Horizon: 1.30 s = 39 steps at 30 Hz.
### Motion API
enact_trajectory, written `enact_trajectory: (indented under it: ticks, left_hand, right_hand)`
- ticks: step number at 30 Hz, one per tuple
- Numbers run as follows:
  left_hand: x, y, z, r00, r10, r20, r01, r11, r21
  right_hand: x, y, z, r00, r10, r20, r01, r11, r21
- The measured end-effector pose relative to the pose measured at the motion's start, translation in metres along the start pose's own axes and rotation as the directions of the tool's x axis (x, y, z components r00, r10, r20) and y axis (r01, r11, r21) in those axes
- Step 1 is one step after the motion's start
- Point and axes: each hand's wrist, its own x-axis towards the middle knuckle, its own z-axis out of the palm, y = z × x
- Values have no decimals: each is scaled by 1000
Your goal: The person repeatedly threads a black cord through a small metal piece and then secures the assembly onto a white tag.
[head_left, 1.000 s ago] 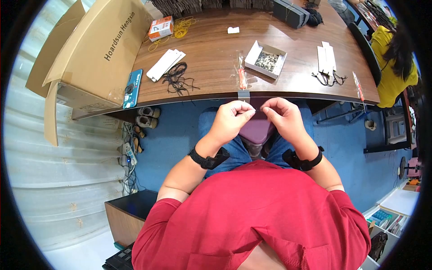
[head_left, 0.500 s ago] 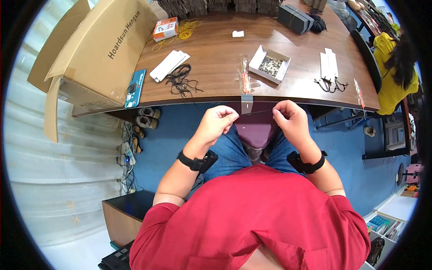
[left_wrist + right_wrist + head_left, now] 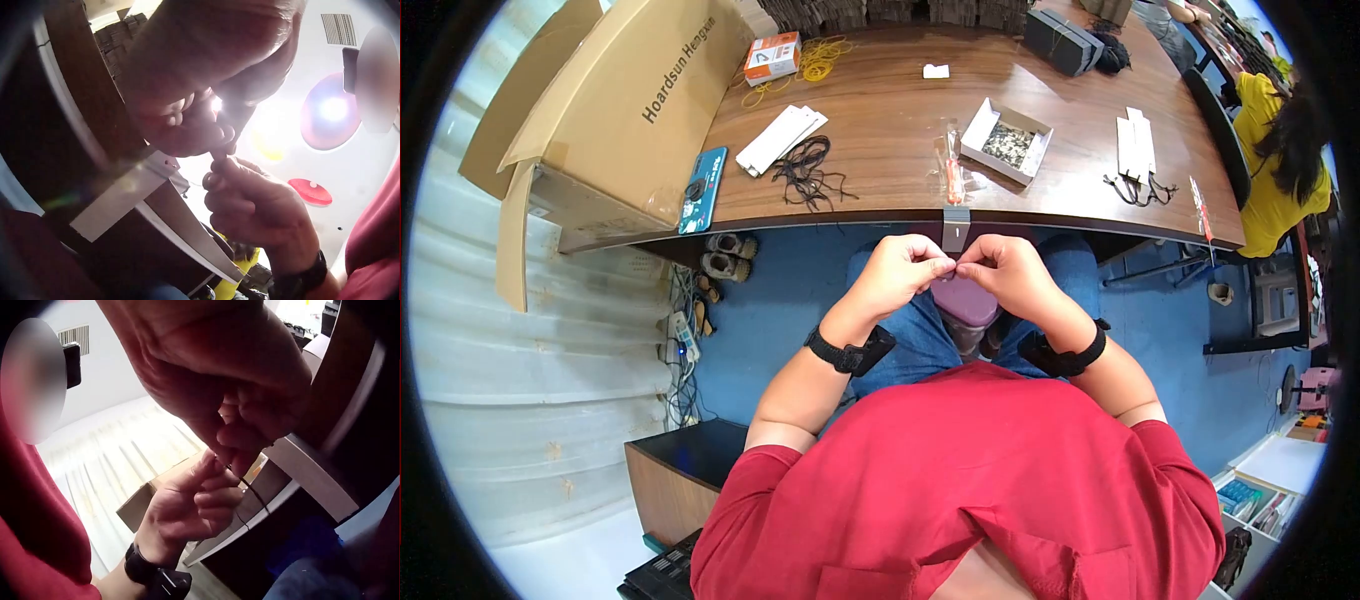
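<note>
Both hands meet over the lap, just in front of the table edge. A thin black cord hangs from the pinched fingertips in the right wrist view. The left hand pinches with thumb and forefinger, its other fingers curled. Fingertip to fingertip with it, the right hand pinches at the same spot; how the cord runs between them is hidden by the fingers. Beyond the hands a grey block sits at the table edge, below an orange-and-clear item taped to the top.
On the table lie a tray of small dark and pale bits, white strips with black cords, more white strips, a blue packet and an orange-white box. A large carton stands left.
The hands drew apart with a dark cord stretched between them, then came back together so that their fingertips meet.
</note>
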Motion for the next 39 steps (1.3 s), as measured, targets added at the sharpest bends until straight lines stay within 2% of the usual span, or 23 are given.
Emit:
enact_trajectory:
  ticks: [2, 5, 8, 11, 14, 17, 18, 19, 20, 23, 24, 26, 27, 29, 30, 32, 34, 35, 38, 39]
  left_hand:
    - [1, -6, -4, 1000, 7, 20, -8, 1000, 25]
    - [1, -3, -2, 1000, 2, 25, -4, 996, 91]
    - [5, -4, -4, 998, -22, 57, 16, 994, 104]
    - [7, -8, -2, 997, -54, 59, 50, 996, 71]
    - [9, -14, 0, 997, 74, 15, -75, 988, 134]
    - [19, -37, -1, 904, 427, -17, -402, 862, 309]
    - [18, -33, 0, 963, 265, -46, -256, 955, 148]
    - [16, -26, 1, 995, 92, -45, -93, 995, -21]
    - [15, -23, 1, 997, -82, -15, 78, 980, -185]
    - [24, -28, -2, 995, -85, 44, 91, 985, -148]
    - [26, -27, -1, 1000, 1, -19, -1, 1000, -6]
    - [30, -24, 2, 975, 198, -104, -161, 944, 287]
    - [32, -25, 4, 933, 322, -161, -262, 913, 312]
    - [30, -24, 6, 908, 368, -201, -238, 847, 474]
    - [28, -23, 7, 894, 392, -218, -220, 806, 550]
    - [25, -30, 9, 901, 345, -262, -207, 873, 441]
    - [29, -54, 12, 899, 322, -295, -248, 933, 263]
    - [31, -64, 16, 932, 197, -303, -198, 980, 30]
    - [31, -70, 24, 952, 177, -249, -213, 969, -126]
    - [33, -72, 25, 937, 204, -283, -239, 966, -95]
  right_hand:
    - [-1, 7, 3, 999, 13, 36, -13, 1000, 3]
    - [0, 14, 9, 997, 80, -8, -77, 977, 200]
    - [-2, 3, 4, 965, 220, 140, -255, 909, 329]
    - [0, 17, 7, 975, 217, 42, -220, 967, 127]
    - [2, 28, 12, 997, 73, -28, -70, 994, 89]
    - [3, 38, 18, 987, -86, -134, 89, 996, 16]
    - [3, 35, 17, 993, 18, -115, -11, 998, 63]
    - [3, 29, 15, 988, 122, -92, -112, 988, 109]
    - [3, 24, 15, 973, 224, -64, -212, 965, 152]
    - [4, 17, 21, 961, 34, -275, -43, 999, -29]
    - [6, 17, 22, 945, -37, -326, 13, 997, -77]
    - [10, 19, 22, 892, -185, -412, 118, 976, -182]
    - [12, 22, 23, 876, -202, -439, 123, 972, -202]
    - [17, 31, 24, 840, -235, -489, 129, 962, -240]
    - [18, 36, 26, 862, -178, -475, 106, 979, -175]
    - [16, 49, 30, 899, -60, -434, 47, 998, -42]
    - [15, 58, 34, 946, 252, -205, -173, 924, 340]
    - [15, 60, 34, 928, 369, -47, -300, 817, 492]
    - [15, 61, 33, 885, 432, 175, -417, 568, 709]
    - [17, 61, 32, 890, 432, 147, -424, 660, 620]
